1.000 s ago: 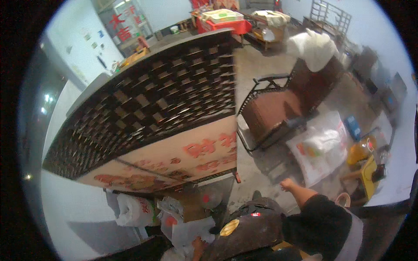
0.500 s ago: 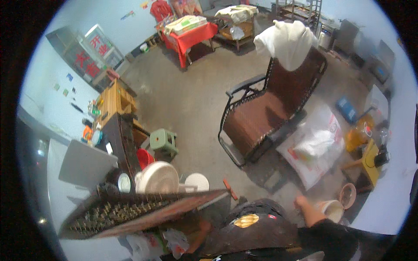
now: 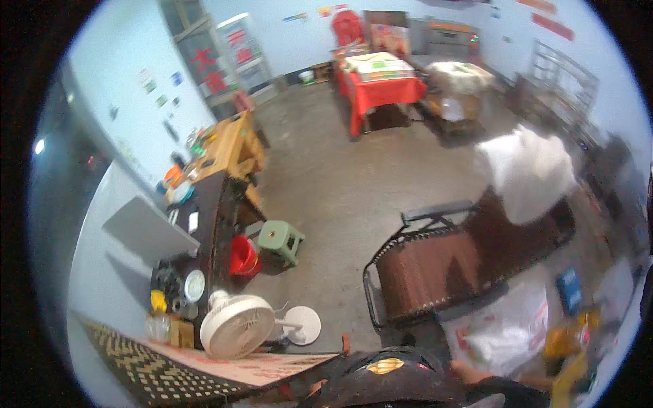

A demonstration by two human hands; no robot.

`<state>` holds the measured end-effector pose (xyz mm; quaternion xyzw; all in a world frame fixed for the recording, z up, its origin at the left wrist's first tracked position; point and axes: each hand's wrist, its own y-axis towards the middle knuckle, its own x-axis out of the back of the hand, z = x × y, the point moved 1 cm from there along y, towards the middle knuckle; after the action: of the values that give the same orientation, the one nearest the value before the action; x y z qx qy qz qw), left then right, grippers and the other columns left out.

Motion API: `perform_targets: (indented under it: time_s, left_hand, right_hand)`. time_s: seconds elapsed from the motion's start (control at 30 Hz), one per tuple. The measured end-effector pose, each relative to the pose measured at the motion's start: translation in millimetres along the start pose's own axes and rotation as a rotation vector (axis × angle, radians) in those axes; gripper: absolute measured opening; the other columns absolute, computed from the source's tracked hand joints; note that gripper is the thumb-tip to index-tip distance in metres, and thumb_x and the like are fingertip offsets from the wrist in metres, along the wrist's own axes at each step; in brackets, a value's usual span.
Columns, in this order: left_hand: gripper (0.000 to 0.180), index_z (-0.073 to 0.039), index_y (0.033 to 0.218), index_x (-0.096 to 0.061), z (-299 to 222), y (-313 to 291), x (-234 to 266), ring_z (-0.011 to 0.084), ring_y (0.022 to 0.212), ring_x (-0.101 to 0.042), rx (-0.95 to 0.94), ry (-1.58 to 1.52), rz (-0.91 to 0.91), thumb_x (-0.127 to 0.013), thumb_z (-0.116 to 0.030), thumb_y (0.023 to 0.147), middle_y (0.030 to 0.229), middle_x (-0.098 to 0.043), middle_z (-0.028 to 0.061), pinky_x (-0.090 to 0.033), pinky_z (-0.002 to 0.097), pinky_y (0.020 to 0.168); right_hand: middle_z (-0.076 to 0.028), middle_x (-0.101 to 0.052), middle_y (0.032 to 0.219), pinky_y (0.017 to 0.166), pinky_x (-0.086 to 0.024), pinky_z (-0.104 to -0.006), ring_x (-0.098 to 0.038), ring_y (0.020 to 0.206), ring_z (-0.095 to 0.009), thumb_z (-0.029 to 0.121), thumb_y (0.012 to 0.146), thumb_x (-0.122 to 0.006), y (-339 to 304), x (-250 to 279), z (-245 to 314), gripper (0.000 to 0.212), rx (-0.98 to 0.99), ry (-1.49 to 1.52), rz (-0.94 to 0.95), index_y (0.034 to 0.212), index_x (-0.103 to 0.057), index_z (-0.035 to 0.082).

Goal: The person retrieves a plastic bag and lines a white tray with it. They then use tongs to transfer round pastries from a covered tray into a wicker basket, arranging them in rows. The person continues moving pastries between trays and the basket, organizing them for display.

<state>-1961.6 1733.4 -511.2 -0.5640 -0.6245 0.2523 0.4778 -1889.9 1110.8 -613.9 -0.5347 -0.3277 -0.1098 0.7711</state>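
At the lower edge a dark brown rounded surface [image 3: 391,387] with a gold emblem lies between my two arms. My right hand [image 3: 469,373] comes in on its right side, nearest the large white plastic bag [image 3: 507,333] on the floor; blur hides how its fingers lie. Of my left hand [image 3: 317,386] only a sliver shows at the left of the brown surface, and its fingers are hidden. Close by on that side is a dark panel [image 3: 160,370] with a light chequered pattern and a pinkish board [image 3: 224,362] along it.
A white fan [image 3: 238,326], green stool [image 3: 279,238] and red bucket [image 3: 243,257] stand left of centre, beside a dark cabinet [image 3: 212,204]. A brown reclining chair [image 3: 425,272] with a white cloth [image 3: 530,173] fills the right. Farther back stands a red-covered table [image 3: 381,95].
The view has turned, so the room's things sit farther right and the panel lower. Less of both forearms shows. My right hand appears lower; the pail once beside it is out of sight.
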Motion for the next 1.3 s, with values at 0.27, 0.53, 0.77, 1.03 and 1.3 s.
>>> perform_targets:
  time_s: [0.27,0.53,0.77,1.03,1.3]
  left_hand:
    - [0.027,-0.003,0.102,-0.063,-119,38,-64,0.0267,0.070,-0.062,-0.129,-0.144,-0.072,-0.058,-0.029,0.094,0.079,-0.065,0.0106,-0.050,0.0438,0.058]
    - [0.024,-0.004,0.100,-0.063,-240,126,1,0.0263,0.068,-0.062,-0.156,-0.404,-0.320,-0.058,-0.027,0.094,0.077,-0.064,0.0104,-0.049,0.0433,0.056]
    - [0.022,-0.004,0.098,-0.063,-270,191,137,0.0260,0.066,-0.061,0.087,-0.515,-0.394,-0.058,-0.025,0.094,0.076,-0.063,0.0103,-0.048,0.0429,0.055]
    - [0.020,-0.004,0.096,-0.063,-345,254,271,0.0256,0.064,-0.061,0.085,-0.555,-0.427,-0.058,-0.023,0.094,0.075,-0.063,0.0102,-0.047,0.0424,0.053]
    - [0.018,-0.004,0.093,-0.063,-483,351,398,0.0253,0.062,-0.060,-0.066,-0.437,-0.352,-0.058,-0.022,0.094,0.074,-0.062,0.0100,-0.046,0.0419,0.051]
  right_hand:
    - [-0.011,-0.062,0.068,0.051,-0.049,-0.0461,-0.063,0.058,-0.029,0.024,0.098,-0.055,205,283,-85,0.025,-0.334,1.466,-0.322,0.090,-0.065,0.002]
    - [-0.014,-0.068,0.075,0.060,-0.051,-0.0455,-0.064,0.062,-0.026,0.046,0.104,-0.046,366,505,76,0.055,0.095,0.716,-0.026,0.091,-0.070,-0.001]
    - [-0.014,-0.069,0.083,0.065,-0.052,-0.0463,-0.066,0.071,-0.026,0.043,0.104,-0.048,474,709,234,0.049,0.180,0.590,0.059,0.096,-0.070,0.001]
    - [-0.014,-0.070,0.093,0.071,-0.053,-0.0471,-0.068,0.081,-0.027,0.041,0.104,-0.049,548,824,236,0.043,0.035,0.735,0.003,0.103,-0.070,0.003]
    - [-0.013,-0.070,0.103,0.076,-0.054,-0.0479,-0.069,0.091,-0.027,0.038,0.104,-0.051,584,770,49,0.038,-0.371,0.768,0.116,0.109,-0.070,0.005]
